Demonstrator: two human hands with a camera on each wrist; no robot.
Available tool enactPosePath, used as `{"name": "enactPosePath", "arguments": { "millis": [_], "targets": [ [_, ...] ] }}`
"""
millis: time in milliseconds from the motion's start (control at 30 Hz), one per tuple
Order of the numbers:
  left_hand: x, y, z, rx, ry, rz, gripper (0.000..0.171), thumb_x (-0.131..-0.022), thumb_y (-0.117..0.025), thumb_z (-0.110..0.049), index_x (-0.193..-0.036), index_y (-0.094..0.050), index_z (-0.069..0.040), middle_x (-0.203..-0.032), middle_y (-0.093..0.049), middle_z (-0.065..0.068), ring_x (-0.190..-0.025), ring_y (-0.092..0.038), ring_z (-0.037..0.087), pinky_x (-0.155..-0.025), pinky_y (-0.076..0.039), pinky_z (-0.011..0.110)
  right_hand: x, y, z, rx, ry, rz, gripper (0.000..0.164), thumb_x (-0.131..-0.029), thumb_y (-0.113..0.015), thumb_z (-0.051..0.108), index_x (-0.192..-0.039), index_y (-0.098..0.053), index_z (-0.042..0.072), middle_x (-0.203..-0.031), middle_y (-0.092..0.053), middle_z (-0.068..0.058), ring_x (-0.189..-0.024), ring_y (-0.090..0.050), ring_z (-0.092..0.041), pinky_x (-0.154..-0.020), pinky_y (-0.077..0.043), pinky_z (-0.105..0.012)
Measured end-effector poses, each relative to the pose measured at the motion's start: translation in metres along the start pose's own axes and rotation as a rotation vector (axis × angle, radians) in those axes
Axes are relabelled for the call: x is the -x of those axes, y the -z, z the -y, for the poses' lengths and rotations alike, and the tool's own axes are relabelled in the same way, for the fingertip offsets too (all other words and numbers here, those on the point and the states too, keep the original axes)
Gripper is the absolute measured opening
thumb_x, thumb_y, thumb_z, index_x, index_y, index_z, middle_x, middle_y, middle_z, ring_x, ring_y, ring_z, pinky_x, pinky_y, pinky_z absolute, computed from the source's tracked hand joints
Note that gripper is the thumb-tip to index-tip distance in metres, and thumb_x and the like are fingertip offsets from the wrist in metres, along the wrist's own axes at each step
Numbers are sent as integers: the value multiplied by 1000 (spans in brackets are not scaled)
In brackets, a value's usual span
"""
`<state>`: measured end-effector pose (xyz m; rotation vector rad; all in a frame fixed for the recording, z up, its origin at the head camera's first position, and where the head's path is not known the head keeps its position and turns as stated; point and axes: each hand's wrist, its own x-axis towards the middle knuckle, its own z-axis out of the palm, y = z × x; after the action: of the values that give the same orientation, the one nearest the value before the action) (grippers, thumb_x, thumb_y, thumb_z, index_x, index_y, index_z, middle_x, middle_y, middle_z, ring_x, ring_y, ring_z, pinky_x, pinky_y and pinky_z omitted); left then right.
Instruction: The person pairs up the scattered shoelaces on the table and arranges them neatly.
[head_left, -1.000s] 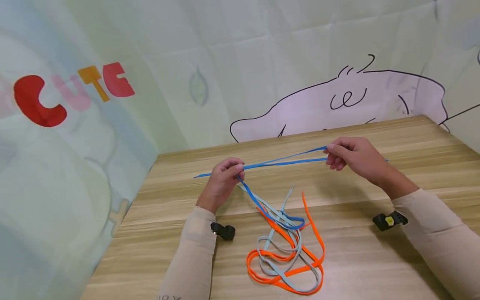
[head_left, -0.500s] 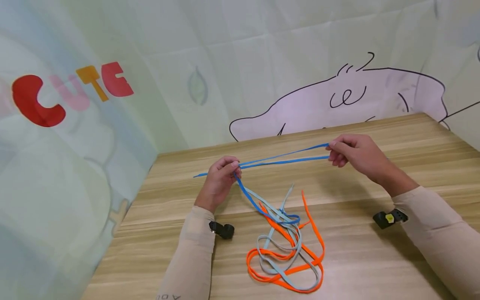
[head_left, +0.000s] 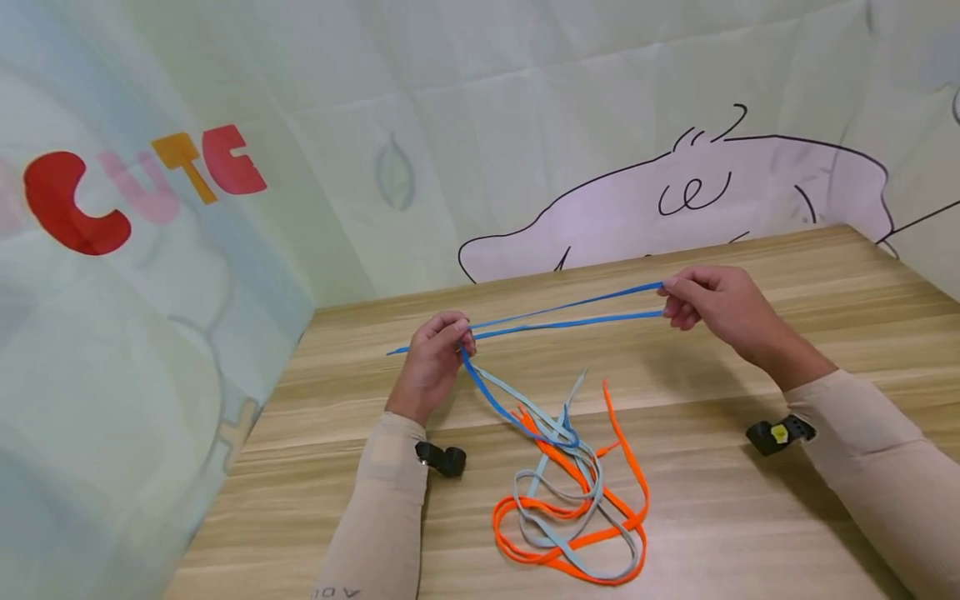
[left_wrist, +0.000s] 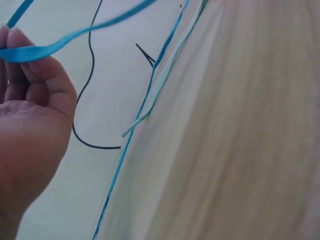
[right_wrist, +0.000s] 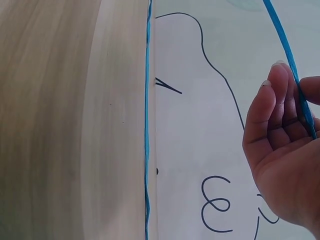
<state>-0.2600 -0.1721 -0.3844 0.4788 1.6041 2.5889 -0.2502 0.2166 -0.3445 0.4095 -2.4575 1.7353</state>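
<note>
A flat blue shoelace (head_left: 566, 307) is stretched between both hands above the table. My right hand (head_left: 716, 304) pinches it near one end, between thumb and forefinger. My left hand (head_left: 435, 354) pinches it farther along, and the rest hangs from those fingers in a curve down to the pile. In the right wrist view the short end of the held shoelace (right_wrist: 285, 42) passes under the thumb. A second blue shoelace (head_left: 570, 323) lies straight across the table behind the hands, its middle in plain sight and parts of it hidden behind them.
An orange shoelace (head_left: 636, 475) and a pale grey-blue shoelace (head_left: 531, 407) lie tangled in loops on the wood-grain table (head_left: 720, 500). A printed cloth (head_left: 525, 125) hangs behind the table's back edge. Wrist cameras (head_left: 442, 459) sit on both sleeves.
My left hand has drifted left and my right hand slightly right and up, widening the span of blue shoelace between them. Its hanging loop has drawn leftward over the pile and become smaller.
</note>
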Motion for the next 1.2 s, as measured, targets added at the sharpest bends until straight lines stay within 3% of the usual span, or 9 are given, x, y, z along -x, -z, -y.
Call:
{"name": "enactPosePath", "arguments": {
  "millis": [333, 1000, 1200],
  "targets": [
    [0, 4, 0, 55, -23, -52, 9, -89, -76, -13, -89, -67, -11, -75, -61, 1, -71, -56, 12, -67, -46, 23, 0, 4, -5, -16, -18, -41, 38, -105, -55, 29, -105, -65, -8, -84, -67, -10, -72, -66, -20, -67, -58, -29],
    [0, 13, -6, 91, -50, -116, 6, -93, -70, -9, -90, -65, -8, -76, -61, 2, -71, -57, 15, -70, -48, 25, -3, 8, -8, -53, -73, -93, 38, -106, -51, 26, -111, -63, -10, -80, -66, -4, -70, -64, -14, -66, -57, -27],
    [2, 15, -10, 79, -37, -88, 21, -98, -50, 2, -90, -65, -10, -75, -62, 2, -73, -58, 14, -75, -48, 27, -3, 9, -8, -68, -82, -91, 37, -106, -52, 25, -109, -63, -9, -79, -66, -3, -69, -64, -14, -66, -57, -27]
  ]
}}
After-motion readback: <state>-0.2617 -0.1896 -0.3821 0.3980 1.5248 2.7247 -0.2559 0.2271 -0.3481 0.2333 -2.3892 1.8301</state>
